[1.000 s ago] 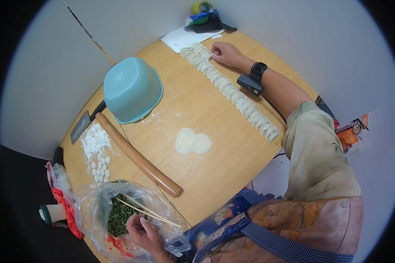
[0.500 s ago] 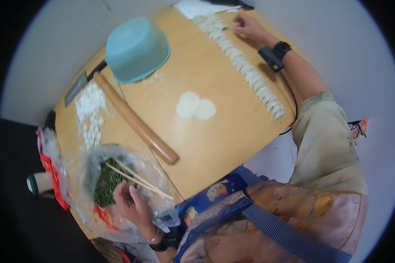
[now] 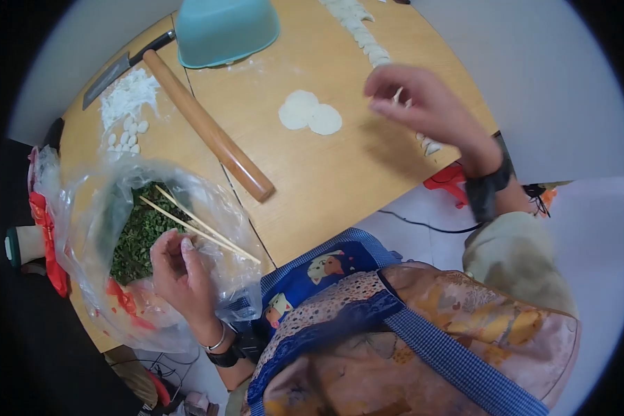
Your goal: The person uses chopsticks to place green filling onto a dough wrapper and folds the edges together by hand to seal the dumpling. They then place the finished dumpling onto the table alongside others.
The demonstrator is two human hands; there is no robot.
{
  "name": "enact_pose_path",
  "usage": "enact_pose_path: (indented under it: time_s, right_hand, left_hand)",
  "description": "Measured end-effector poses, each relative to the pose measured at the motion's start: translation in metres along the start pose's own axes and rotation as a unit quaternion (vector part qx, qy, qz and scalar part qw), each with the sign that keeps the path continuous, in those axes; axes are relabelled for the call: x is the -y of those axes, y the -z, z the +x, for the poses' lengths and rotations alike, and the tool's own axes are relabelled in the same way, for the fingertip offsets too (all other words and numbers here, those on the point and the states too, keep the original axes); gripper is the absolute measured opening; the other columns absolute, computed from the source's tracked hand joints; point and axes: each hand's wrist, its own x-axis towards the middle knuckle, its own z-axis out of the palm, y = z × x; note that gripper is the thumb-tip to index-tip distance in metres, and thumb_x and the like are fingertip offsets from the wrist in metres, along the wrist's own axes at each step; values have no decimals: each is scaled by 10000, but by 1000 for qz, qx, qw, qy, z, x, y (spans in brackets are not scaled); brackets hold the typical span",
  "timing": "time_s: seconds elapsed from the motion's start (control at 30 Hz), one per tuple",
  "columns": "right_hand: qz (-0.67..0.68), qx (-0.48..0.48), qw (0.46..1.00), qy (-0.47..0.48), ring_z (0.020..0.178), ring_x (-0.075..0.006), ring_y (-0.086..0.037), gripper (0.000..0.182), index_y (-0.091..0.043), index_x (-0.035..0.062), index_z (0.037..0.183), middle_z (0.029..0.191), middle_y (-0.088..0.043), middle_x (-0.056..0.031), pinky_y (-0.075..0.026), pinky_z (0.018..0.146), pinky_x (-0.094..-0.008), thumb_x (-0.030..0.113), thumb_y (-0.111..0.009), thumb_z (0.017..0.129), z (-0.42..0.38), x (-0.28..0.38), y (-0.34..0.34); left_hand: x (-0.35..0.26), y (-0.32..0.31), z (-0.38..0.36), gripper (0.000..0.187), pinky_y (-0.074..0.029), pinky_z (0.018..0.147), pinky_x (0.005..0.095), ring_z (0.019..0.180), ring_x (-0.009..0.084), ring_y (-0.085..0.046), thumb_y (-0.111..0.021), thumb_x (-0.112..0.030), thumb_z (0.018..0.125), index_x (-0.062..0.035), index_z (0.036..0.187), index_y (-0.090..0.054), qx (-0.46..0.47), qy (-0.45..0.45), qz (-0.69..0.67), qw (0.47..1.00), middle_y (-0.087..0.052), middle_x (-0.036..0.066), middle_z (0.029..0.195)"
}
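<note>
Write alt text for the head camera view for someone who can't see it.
A person's left hand rests at a clear plastic bag of chopped greens with chopsticks in it, while the blurred right hand hangs above a wooden table. Two dough wrappers, a rolling pin and an upturned teal bowl lie there.

Even bright light, fisheye vignette; right hand (image 3: 423, 107) motion-blurred

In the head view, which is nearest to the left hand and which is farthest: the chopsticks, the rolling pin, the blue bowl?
From the left hand:
1. Chopsticks, just above the fingers, lying over the plastic bag.
2. Rolling pin, further up, lying slantwise on the table.
3. Blue bowl, upside down at the far top edge of the table.
</note>
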Motion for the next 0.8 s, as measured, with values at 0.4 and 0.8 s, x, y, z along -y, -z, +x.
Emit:
enact_pose_path:
  time_s: [0.4,0.8]
  right_hand:
    - [-83,-46,989,-111,813,-298,-599,290,-613,-3,913,876,-607,-168,-469,695,-377,212,-726,754,34,-13,-86]
    - [-15,-47,994,-100,690,-84,-514,150,-558,6,869,724,-547,-13,-424,606,-241,114,-651,821,39,-22,-88]
  left_hand:
    - [2,7,1,175,-466,697,224,800,92,-586,-559,-19,914,-3,1087,-579,5,-29,-13,1000,-632,48,906]
    - [0,5,4,183,-460,637,213,745,91,-589,-603,-4,853,-17,1036,-609,-9,-32,-15,999,-634,37,871]
